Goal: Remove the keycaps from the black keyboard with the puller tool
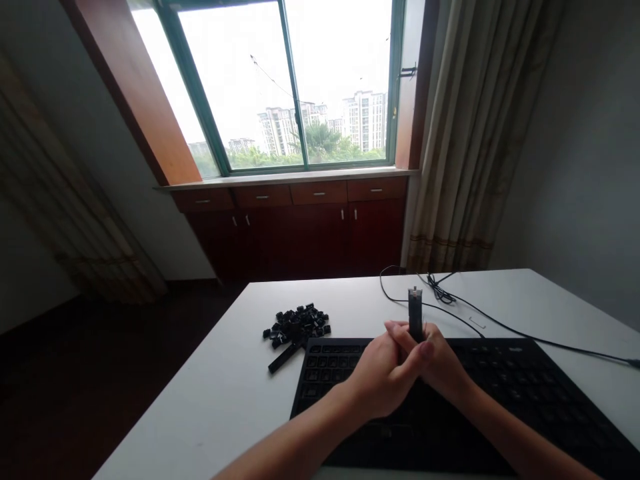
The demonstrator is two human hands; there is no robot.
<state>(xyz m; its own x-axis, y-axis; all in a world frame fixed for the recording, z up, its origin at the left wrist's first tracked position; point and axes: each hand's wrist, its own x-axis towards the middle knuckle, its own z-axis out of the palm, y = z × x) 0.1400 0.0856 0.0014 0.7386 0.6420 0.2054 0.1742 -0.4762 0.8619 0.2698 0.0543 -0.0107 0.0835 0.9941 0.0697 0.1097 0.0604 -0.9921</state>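
Note:
My left hand (383, 373) and my right hand (443, 363) are clasped together above a black keyboard (500, 400). Between them they hold a long black key cap (415, 312) upright, its top end sticking up above the fingers. Both hands have their fingers closed round its lower part. The keyboard lies on a white table (225, 393), and many of its key caps are off. A pile of loose black key caps (297, 325) lies on the table to the left of the keyboard, with one long bar-shaped cap (283, 357) at its near edge.
A black cable (500, 323) runs from the back of the keyboard across the table to the right edge, with a bundled loop (440, 290). Beyond the table are a dark wooden cabinet (300, 227) under a window, a curtain (475, 133), and dark floor on the left.

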